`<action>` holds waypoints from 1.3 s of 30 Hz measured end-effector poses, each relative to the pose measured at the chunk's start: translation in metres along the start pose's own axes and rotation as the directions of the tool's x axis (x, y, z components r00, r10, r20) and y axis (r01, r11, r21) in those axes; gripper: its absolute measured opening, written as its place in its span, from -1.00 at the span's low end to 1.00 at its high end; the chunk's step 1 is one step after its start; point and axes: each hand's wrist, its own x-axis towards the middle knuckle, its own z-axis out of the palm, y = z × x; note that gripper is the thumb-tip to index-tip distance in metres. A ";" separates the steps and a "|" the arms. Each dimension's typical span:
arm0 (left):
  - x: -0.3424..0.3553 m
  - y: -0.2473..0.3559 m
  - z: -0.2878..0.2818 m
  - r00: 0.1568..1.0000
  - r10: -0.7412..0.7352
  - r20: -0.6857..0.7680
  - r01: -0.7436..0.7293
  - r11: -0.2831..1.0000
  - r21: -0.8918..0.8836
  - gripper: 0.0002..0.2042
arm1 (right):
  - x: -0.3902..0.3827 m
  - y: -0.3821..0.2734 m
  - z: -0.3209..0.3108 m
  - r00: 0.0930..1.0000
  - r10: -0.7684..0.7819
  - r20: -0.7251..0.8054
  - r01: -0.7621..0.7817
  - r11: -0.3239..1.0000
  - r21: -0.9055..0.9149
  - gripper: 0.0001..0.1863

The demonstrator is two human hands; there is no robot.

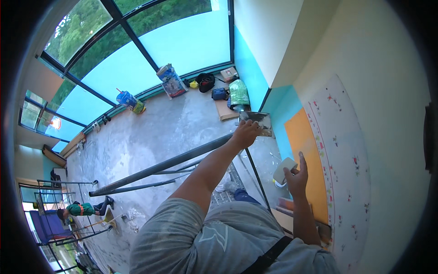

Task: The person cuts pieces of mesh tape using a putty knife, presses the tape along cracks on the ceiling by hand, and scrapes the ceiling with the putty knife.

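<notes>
My left hand reaches forward, its fingers closed on the near edge of a smeared metal plate that looks like a plasterer's trowel; its handle, if any, is hidden. To the right, nearer my body, my right hand grips a pale flat block with rounded corners. The thumb presses on the block and one finger points up; I cannot tell its exact kind. Beside the right hand rises the wall, with an orange panel and a white sheet with small coloured figures.
Grey scaffold tubes slope below my left arm, above a metal platform. Bags, a green-wrapped bundle and a blue bucket stand along the windows. At the far left a person in green is beside another scaffold frame.
</notes>
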 end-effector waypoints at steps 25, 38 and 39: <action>-0.014 0.059 -0.129 0.963 -0.235 0.133 0.235 0.490 -0.839 -0.50 | 0.080 -0.058 0.039 0.963 -0.268 0.016 0.231 0.861 0.454 -0.21; 0.009 0.017 -0.088 0.981 -0.185 -0.052 0.165 0.950 -0.265 -0.74 | 0.103 -0.042 0.055 0.998 0.057 -0.032 -0.051 0.984 0.171 -0.25; 0.009 0.014 -0.075 0.986 -0.165 -0.035 0.154 0.964 -0.219 -0.75 | 0.101 -0.035 0.055 0.998 0.056 -0.029 -0.051 0.987 0.156 -0.29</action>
